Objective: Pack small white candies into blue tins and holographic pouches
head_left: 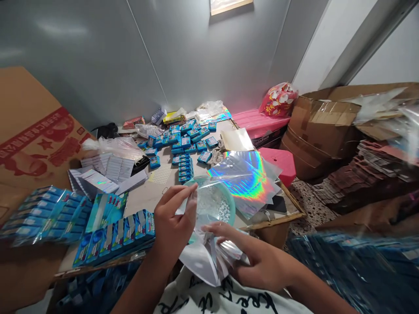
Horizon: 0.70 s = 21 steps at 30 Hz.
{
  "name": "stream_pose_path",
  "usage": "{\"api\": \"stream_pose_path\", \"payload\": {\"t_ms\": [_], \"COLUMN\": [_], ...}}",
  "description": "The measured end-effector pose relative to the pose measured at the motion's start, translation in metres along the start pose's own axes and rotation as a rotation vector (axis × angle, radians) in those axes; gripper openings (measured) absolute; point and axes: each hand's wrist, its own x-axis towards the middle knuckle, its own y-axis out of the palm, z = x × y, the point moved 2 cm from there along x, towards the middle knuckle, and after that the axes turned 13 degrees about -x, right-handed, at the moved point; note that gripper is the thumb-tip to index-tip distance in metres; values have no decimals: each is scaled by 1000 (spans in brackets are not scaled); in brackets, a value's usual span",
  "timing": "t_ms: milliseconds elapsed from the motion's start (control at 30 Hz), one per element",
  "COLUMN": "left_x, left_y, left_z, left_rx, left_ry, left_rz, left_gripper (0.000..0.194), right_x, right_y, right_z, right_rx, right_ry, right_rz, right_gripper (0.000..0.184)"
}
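A clear plastic bag (203,257), crumpled and shiny, is stretched between my two hands just above my lap. My left hand (175,216) pinches its upper part between thumb and fingers. Lower and to the right, my right hand (258,257) is closed on the bunched plastic. Behind the bag stands a pale green bowl (231,198) with small white pellets (224,211) in it, partly hidden by the plastic and my left hand. A short stack of small blue boxes (186,168) stands beyond the bowl.
Blue boxes (188,135) lie piled on the table. Rainbow-sheened sheets (248,181) are on the right, near a pink stool (283,165). At left are a row of blue packs (114,235), wrapped blue packs (46,213) and a large carton (29,126). Brown cartons (314,131) stand at right.
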Motion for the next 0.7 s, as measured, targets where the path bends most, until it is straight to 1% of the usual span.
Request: {"api": "stream_pose_path", "payload": {"t_ms": [100,167,233,300,367,467,567,700], "left_x": [2,1,1,1,3,4,3,-2], "left_y": [-2,-4,-6,-7,-8,-11,-16,-20], "left_z": [-3,-4,-6,-10,-15,-21,-24,-23], "left_rx": [25,34,23,5,-14,-51,-70,-94], "left_ry": [19,36,54,73,77,26,-41,-80], "left_rz": [-4,-1,15,33,38,29,37,32], "left_gripper": [23,24,25,26,25,26,27,32], "right_x": [4,6,7,9,11,12,13,11], "right_y": [7,10,12,11,10,10,12,13], "right_z": [-1,-1,0,4,9,14,17,22], "right_rx": [150,249,298,278,200,107,123,129], "right_ry": [-14,-9,-16,-69,-128,-160,-160,-191], "right_rz": [-15,-9,1,-1,-20,-27,17,73], "right_gripper": [75,77,77,71,59,49,47,46]}}
